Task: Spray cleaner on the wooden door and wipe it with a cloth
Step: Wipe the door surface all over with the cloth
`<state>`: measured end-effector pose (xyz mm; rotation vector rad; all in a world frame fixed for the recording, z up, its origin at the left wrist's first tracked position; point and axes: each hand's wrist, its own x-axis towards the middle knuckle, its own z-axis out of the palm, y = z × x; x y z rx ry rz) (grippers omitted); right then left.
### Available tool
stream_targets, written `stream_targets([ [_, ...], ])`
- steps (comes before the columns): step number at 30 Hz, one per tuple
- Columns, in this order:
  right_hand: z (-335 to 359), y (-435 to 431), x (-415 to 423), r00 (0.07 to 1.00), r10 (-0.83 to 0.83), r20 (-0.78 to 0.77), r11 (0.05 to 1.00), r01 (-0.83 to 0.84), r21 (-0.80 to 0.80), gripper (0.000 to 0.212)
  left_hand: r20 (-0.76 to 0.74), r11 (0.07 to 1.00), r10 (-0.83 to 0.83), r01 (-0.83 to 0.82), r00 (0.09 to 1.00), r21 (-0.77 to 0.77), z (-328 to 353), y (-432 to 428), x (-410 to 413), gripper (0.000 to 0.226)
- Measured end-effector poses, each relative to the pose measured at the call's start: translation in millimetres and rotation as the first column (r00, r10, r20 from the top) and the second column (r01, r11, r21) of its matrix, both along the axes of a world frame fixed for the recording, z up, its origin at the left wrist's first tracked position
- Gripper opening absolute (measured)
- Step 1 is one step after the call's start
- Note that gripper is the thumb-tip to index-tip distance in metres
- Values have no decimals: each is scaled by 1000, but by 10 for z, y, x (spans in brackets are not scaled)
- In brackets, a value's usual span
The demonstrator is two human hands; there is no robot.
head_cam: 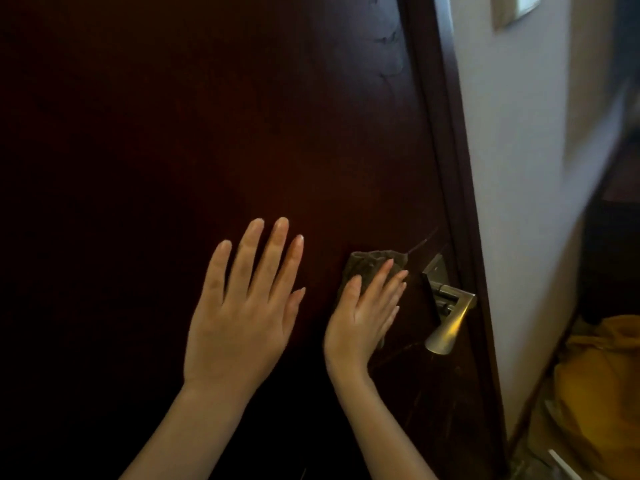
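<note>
Right now my left hand [239, 306] lies flat against the wooden door [207, 116], with its fingers straight and spread, and it holds nothing. My right hand [360, 317] is flat too, and its straight fingers press the cloth [367, 263] onto the wood. It is the nearer hand to the cloth, because the cloth is right under it. The cloth pokes out above my fingertips, and its long side runs up and down, tipped a little to the right. Just to the right of the cloth is the metal door handle [446, 323], so I think the next wipe should go left or up, where most of the bare door is. I count two hands, one cloth, one door and one handle. I see no spray bottle. Past the door edge are a pale wall [512, 133] and something yellow [595, 375] down low.
</note>
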<state>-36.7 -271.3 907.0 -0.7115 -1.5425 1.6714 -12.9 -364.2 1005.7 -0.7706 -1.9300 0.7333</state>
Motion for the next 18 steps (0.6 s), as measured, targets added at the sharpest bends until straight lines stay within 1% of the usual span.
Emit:
stream_targets([
  [4,-12,-115,81,998,56,7,994,-56,95,67,-14,1000,13,-13,1000,-19,-16,-1,-7,59],
  [7,71,187,-31,999,44,-15,989,-41,142,64,-18,1000,16,-16,1000,-16,-10,5,0,59],
  [12,184,840,-232,1000,-5,12,1000,5,2,54,0,1000,3,-3,1000,22,-40,20,-2,59],
  [15,194,790,-200,999,34,17,999,-33,-42,55,-23,1000,3,-3,1000,18,-66,13,-19,58],
  [18,190,678,-176,998,55,12,998,-55,-12,56,-39,1000,1,-1,999,9,-80,17,-39,57],
])
